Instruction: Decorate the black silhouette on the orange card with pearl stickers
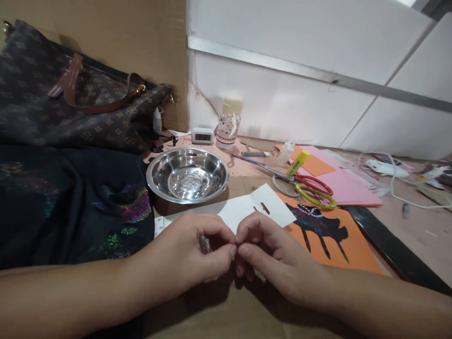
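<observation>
My left hand [197,252] and my right hand [270,249] meet fingertip to fingertip low in the middle of the head view. Both are curled in a pinch over a white card [247,207] with a hang slot. A small greyish glittery thing [205,245] shows inside the left fingers. What the right fingers pinch is too small to name. Just right of the hands lies an orange sheet [353,252] bearing a black animal cut-out [319,226] with a row of white beads along its back.
A steel bowl [187,175] stands behind the hands. Dark glittery cloth [67,207] and a patterned handbag [70,103] fill the left. Scissors [307,186], pink sheets [339,181], a small clock [202,136], a capped bottle [229,122], a black strip [388,245] and white cables [406,188] lie further back and right.
</observation>
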{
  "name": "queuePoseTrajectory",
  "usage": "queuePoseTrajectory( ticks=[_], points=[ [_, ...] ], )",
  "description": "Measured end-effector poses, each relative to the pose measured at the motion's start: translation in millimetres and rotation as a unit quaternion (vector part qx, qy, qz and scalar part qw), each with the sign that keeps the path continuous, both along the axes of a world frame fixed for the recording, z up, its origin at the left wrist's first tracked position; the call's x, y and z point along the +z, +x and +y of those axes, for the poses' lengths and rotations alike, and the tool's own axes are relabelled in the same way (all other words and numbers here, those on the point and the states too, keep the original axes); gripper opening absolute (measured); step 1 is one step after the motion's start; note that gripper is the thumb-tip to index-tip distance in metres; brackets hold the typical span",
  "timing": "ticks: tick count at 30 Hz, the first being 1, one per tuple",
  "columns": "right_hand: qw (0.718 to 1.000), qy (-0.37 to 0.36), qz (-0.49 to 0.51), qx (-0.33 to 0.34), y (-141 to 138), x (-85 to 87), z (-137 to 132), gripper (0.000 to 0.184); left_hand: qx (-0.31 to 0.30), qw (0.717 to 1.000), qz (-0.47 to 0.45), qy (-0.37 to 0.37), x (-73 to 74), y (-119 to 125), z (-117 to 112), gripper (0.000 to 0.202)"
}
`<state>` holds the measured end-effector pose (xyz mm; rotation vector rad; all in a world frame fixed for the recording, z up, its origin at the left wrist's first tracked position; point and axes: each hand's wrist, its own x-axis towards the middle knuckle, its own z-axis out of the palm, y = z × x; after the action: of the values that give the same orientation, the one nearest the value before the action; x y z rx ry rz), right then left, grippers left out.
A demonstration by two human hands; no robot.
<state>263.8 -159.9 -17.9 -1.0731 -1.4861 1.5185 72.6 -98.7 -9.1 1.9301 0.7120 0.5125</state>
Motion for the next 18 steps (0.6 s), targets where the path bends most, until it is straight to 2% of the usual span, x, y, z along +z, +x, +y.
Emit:
queuePoseTrajectory(
  ticks=[6, 18],
  points=[
    [1.000, -0.004, -0.008, 0.014, 0.5, 0.0, -0.8, 0.040, -0.010, 1.000, -0.002, 0.018, -5.3, -3.0, -1.4, 0.018],
    [0.999, 0.018, 0.008, 0.030, 1.7, -1.2, -0.5, 0.031, 0.001, 1.000, -0.013, 0.024, -2.6, -2.3, -3.2, 0.015]
  ],
)
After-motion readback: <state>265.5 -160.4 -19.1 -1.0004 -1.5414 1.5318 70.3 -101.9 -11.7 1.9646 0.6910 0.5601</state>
